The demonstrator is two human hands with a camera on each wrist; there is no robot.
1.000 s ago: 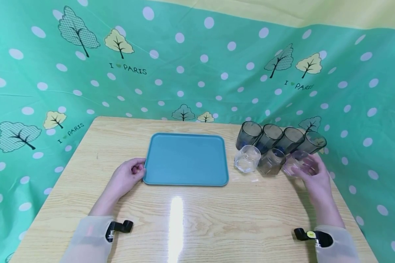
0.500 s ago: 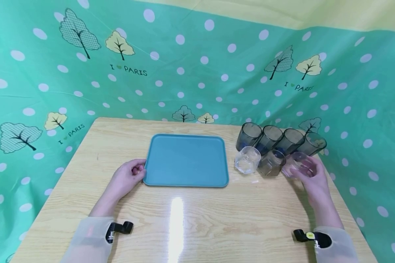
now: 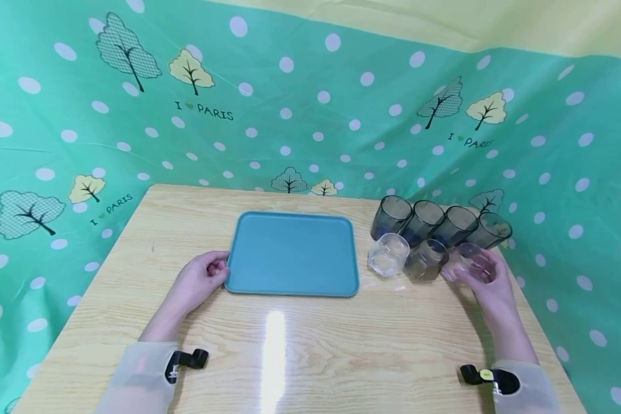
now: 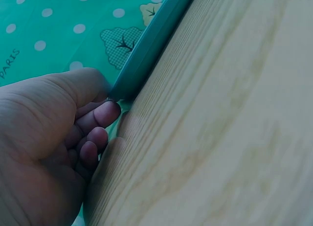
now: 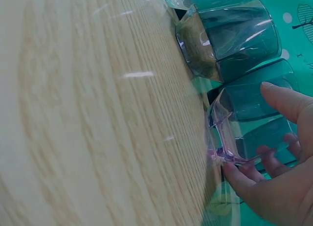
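At the left edge of a blue rectangular tray (image 3: 292,253), my left hand (image 3: 196,282) pinches the rim between thumb and forefinger. The left wrist view shows the thumb on the tray's corner (image 4: 139,59), the other fingers curled beneath. My right hand (image 3: 495,290) grips a pinkish clear glass (image 3: 456,263) at the right end of the front row, thumb on its near side and fingers round the far side. Left of it stand a brownish faceted glass (image 3: 423,264) and a clear faceted glass (image 3: 387,259). The glass I grip stands upright close to the wooden table (image 3: 341,356).
Behind the front row, several tall dark grey glasses (image 3: 390,221) stand in a line near the table's back right edge. A green dotted cloth (image 3: 290,132) hangs behind and beside the table. A bright light streak reflects on the wood in front of the tray.
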